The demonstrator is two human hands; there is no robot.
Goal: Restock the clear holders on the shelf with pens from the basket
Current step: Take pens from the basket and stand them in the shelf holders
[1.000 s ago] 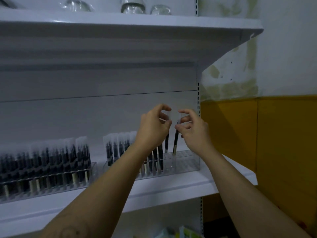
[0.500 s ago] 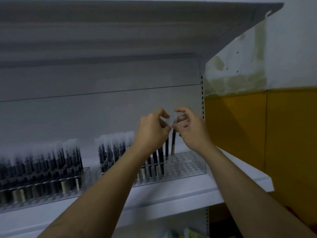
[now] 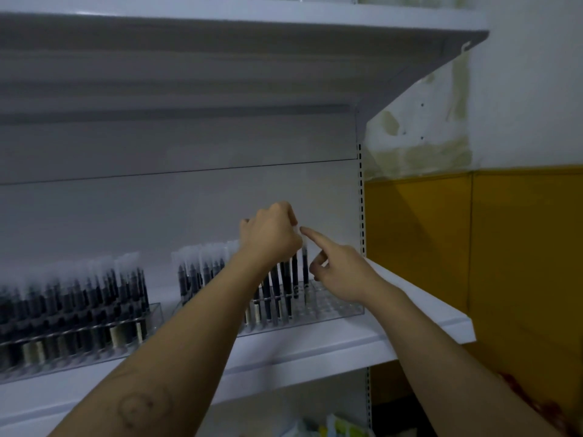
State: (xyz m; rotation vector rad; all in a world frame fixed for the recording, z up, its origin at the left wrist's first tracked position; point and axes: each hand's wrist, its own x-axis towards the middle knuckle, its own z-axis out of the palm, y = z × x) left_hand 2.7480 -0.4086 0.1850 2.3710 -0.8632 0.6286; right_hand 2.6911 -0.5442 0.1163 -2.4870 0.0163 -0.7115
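The left hand [image 3: 271,238] hung curled above the holder [image 3: 334,307], its back to the camera, so I could not tell whether it gripped anything. The right hand [image 3: 340,272] held nothing and stretched its forefinger to the cap of the last pen [image 3: 305,266], which stood in the holder (empty holes lay beside it). A sideways push could tilt that pen into the other pens [image 3: 285,288].

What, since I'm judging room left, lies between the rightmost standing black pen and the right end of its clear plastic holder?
Only empty slots of the clear plastic holder, where visible past the black frosted-capped pen; the head view shows it.
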